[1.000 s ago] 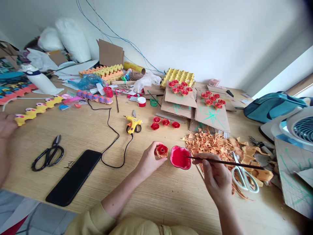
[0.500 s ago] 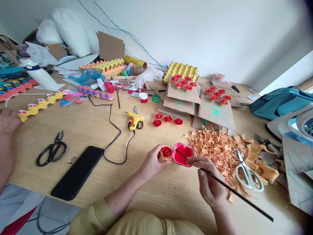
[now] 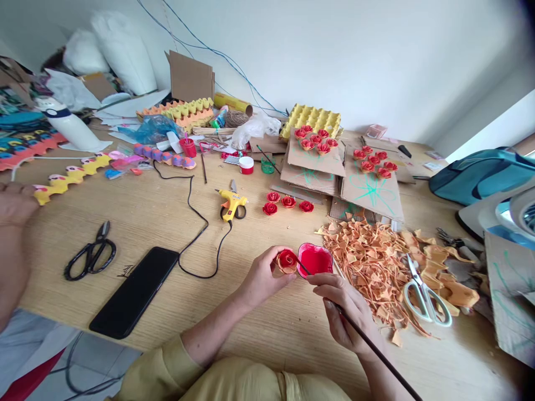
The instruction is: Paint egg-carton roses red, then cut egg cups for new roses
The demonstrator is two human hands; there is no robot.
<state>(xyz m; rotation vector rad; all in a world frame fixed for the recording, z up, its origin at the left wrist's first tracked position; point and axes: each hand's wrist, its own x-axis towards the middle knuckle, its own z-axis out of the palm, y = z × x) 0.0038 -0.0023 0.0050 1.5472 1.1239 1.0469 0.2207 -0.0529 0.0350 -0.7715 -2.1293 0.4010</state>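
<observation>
Between the thumb and fingers of my left hand (image 3: 263,278) is a rose (image 3: 287,259), red inside with bare orange at its outer petals. My right hand (image 3: 345,309) pinches a long dark paintbrush (image 3: 376,350), its tip at the rose's right edge. Just right of the rose, a scalloped dish (image 3: 316,260) of red paint rests on the wooden table, partly behind the brush and my right fingers. Several finished-looking red roses (image 3: 288,201) lie beyond my hands.
Orange scraps (image 3: 368,262) and white-handled scissors (image 3: 424,298) lie right. A yellow glue gun (image 3: 232,204), black phone (image 3: 134,292) and black scissors (image 3: 91,255) are left. Cardboard (image 3: 370,192) bears more roses. Another person's hand (image 3: 16,205) is at far left.
My right hand has moved left with the brush, whose tip went from the paint dish to the rose. My left hand still holds the rose in nearly the same place.
</observation>
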